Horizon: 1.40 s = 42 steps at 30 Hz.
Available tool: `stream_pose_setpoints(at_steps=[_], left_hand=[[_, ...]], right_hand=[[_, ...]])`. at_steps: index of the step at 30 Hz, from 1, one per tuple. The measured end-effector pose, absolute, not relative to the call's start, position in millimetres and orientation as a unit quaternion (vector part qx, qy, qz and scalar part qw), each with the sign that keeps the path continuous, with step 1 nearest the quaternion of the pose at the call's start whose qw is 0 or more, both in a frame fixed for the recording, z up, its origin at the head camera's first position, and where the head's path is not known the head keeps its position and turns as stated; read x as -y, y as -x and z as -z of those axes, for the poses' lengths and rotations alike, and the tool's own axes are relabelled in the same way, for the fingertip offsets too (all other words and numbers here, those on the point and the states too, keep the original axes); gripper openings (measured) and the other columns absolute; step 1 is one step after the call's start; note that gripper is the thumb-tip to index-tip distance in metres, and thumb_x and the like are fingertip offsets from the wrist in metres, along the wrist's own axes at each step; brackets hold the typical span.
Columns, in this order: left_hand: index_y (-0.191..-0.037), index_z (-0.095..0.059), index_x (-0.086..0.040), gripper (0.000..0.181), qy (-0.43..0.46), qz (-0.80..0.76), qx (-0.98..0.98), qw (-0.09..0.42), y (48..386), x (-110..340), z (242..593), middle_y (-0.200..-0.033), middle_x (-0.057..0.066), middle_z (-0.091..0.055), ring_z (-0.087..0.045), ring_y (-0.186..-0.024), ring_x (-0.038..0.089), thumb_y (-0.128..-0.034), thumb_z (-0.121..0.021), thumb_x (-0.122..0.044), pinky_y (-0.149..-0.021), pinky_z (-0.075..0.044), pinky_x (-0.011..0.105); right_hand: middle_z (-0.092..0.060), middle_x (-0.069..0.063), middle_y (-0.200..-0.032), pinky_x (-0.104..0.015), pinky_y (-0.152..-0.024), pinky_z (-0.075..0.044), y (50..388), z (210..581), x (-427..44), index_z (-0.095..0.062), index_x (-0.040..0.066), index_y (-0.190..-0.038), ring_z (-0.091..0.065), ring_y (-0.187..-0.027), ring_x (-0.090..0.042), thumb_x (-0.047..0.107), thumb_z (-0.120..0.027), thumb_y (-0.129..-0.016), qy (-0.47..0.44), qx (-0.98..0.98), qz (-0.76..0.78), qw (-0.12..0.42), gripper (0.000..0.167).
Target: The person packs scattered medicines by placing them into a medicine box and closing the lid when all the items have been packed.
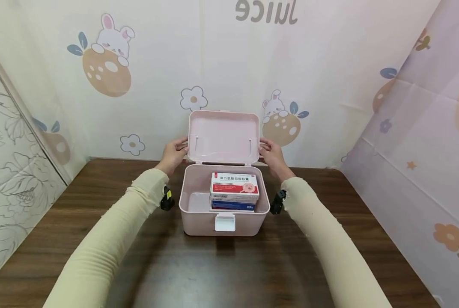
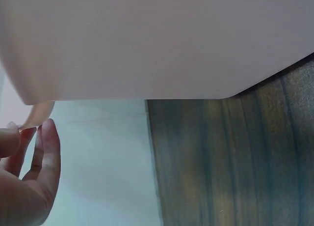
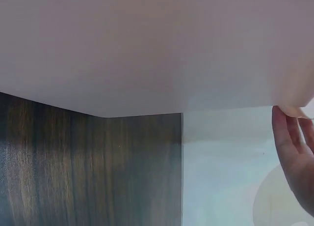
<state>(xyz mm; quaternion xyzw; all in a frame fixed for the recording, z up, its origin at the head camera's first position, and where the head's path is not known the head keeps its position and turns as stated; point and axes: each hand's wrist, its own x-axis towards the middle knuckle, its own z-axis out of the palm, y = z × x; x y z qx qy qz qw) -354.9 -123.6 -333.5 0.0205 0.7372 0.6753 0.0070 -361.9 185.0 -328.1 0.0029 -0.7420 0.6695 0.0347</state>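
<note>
A pink plastic storage box [image 1: 202, 224] stands on the table with its lid [image 1: 223, 137] raised upright at the back. Inside, to the right, lies a stack of medicine boxes, a red-and-white carton [image 1: 235, 184] on top and a blue one [image 1: 233, 205] below. My left hand [image 1: 172, 155] pinches the lid's left edge between thumb and fingers. At the opposite edge, my right hand [image 1: 272, 157] holds the lid the same way, its thumb in front. Both wrist views show mostly the box's side wall [image 2: 147, 44], with the fingers at the lid's edge.
The dark wooden table [image 1: 210, 273] extends around the box. Close behind it hangs a patterned curtain [image 1: 156, 85], with another patterned cloth [image 1: 418, 141] along the right. A white panel with line-drawn flowers [image 1: 17, 171] borders the left side. A white latch [image 1: 225, 223] hangs on the box front.
</note>
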Motion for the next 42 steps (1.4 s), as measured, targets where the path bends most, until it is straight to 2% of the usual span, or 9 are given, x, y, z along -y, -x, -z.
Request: stream_pose_setpoints(at_steps=[4,7,11,17,24,28,35,38,42], left_hand=[[-0.149,-0.041,0.003,0.048,-0.037,-0.679,-0.733,-0.008,358.4,124.6,331.0,-0.141,0.028,-0.051,-0.055,-0.123,0.039,-0.1016,-0.048,0.006,-0.082,-0.058,0.033],[-0.147,-0.042,0.007,0.046,-0.042,-0.682,-0.730,-0.009,360.5,124.3,326.6,-0.139,0.031,-0.052,-0.056,-0.121,0.042,-0.1014,-0.046,0.006,-0.095,-0.053,0.044],[-0.146,-0.043,0.007,0.045,-0.029,-0.684,-0.729,0.008,359.2,122.7,316.4,-0.140,0.030,-0.052,-0.056,-0.122,0.042,-0.1050,-0.039,-0.009,-0.101,-0.048,0.049],[-0.149,-0.039,0.004,0.059,-0.036,-0.669,-0.740,0.054,351.0,121.8,298.1,-0.149,0.024,-0.045,-0.046,-0.136,0.038,-0.1076,-0.023,-0.035,-0.109,-0.038,0.055],[-0.147,-0.040,0.008,0.069,-0.077,-0.619,-0.780,0.058,341.4,124.9,282.8,-0.150,0.026,-0.043,-0.040,-0.140,0.036,-0.1085,-0.016,-0.043,-0.111,-0.035,0.054],[-0.147,-0.039,0.009,0.077,-0.094,-0.598,-0.793,0.061,333.4,131.2,278.1,-0.151,0.027,-0.041,-0.038,-0.141,0.038,-0.1073,-0.012,-0.050,-0.111,-0.033,0.057],[-0.155,-0.025,0.005,0.081,-0.104,-0.588,-0.799,0.065,319.6,141.2,278.6,-0.157,0.026,-0.032,-0.030,-0.145,0.040,-0.1051,-0.010,-0.058,-0.115,-0.023,0.061],[-0.159,-0.016,0.000,0.079,-0.114,-0.588,-0.799,0.058,315.1,144.5,281.5,-0.157,0.027,-0.030,-0.028,-0.145,0.042,-0.1050,-0.013,-0.058,-0.117,-0.017,0.060],[-0.158,-0.020,0.001,0.077,-0.136,-0.572,-0.807,0.047,310.1,148.0,284.8,-0.156,0.029,-0.030,-0.027,-0.145,0.045,-0.1058,-0.017,-0.055,-0.119,-0.014,0.057]], right_hand=[[-0.053,-0.026,-0.139,-0.035,-0.089,-0.055,362.6,326.6,-186.5,-0.042,-0.005,-0.145,-0.059,-0.105,-0.020,-0.003,-0.044,-0.104,-0.010,0.743,-0.668,0.044,0.041],[-0.053,-0.026,-0.139,-0.045,-0.099,-0.050,363.4,325.7,-189.0,-0.042,-0.004,-0.145,-0.058,-0.113,-0.026,-0.003,-0.045,-0.104,-0.019,0.745,-0.665,0.047,0.041],[-0.051,-0.025,-0.141,-0.050,-0.103,-0.046,363.4,324.4,-192.9,-0.039,-0.004,-0.145,-0.055,-0.118,-0.031,-0.004,-0.044,-0.104,-0.034,0.749,-0.660,0.052,0.041],[-0.048,-0.026,-0.141,-0.044,-0.102,-0.048,361.3,321.7,-197.9,-0.037,-0.008,-0.142,-0.054,-0.119,-0.030,-0.012,-0.041,-0.099,-0.057,0.735,-0.672,0.070,0.043],[-0.049,-0.027,-0.138,-0.032,-0.097,-0.051,357.9,317.5,-203.3,-0.043,-0.006,-0.127,-0.056,-0.114,-0.022,-0.015,-0.042,-0.098,-0.089,0.722,-0.680,0.087,0.030],[-0.045,-0.031,-0.142,-0.038,-0.108,-0.043,350.4,309.5,-198.8,-0.044,-0.002,-0.124,-0.052,-0.127,-0.031,0.005,-0.038,-0.107,-0.072,0.706,-0.701,0.067,0.019],[-0.033,-0.030,-0.154,-0.043,-0.118,-0.025,330.3,292.6,-190.3,-0.030,-0.011,-0.147,-0.031,-0.145,-0.038,0.045,-0.012,-0.109,-0.047,0.721,-0.691,-0.002,0.070],[-0.031,-0.029,-0.156,-0.044,-0.121,-0.018,319.7,288.0,-190.6,-0.030,-0.010,-0.150,-0.029,-0.146,-0.037,0.053,-0.008,-0.107,-0.075,0.757,-0.648,-0.022,0.079],[-0.032,-0.026,-0.157,-0.046,-0.121,-0.013,307.4,286.4,-194.0,-0.033,-0.008,-0.151,-0.029,-0.146,-0.036,0.057,-0.015,-0.106,-0.108,0.788,-0.605,-0.033,0.081]])
